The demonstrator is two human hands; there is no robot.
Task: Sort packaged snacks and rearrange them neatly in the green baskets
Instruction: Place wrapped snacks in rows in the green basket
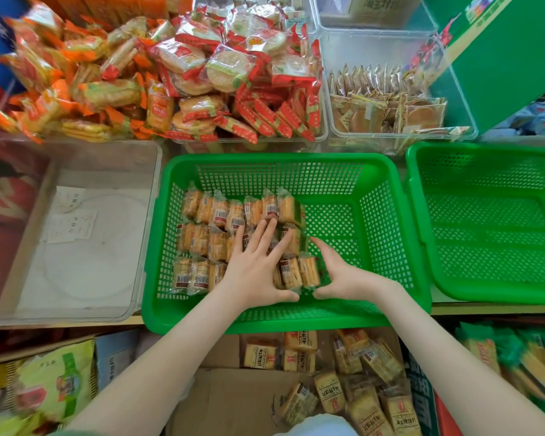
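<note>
Now | left hand (258,262) flat, fingers spread on cracker packets (208,243) | right hand (340,275) wide open beside them | inside green basket (375,171)

left hand (256,265) on, right hand (340,275) beside snack packs (209,213) in green basket (280,159).

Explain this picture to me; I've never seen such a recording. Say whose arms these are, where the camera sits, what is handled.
No machine here: a person wears one camera on the head, looking down at their own arms. The left hand lies flat on rows of yellow snack packets in the middle green basket; the right hand rests against the rows' right end. Neither grips a packet. A second green basket stands to the right, bagged rice crackers are piled behind, a cardboard box of more packets sits below.
</note>
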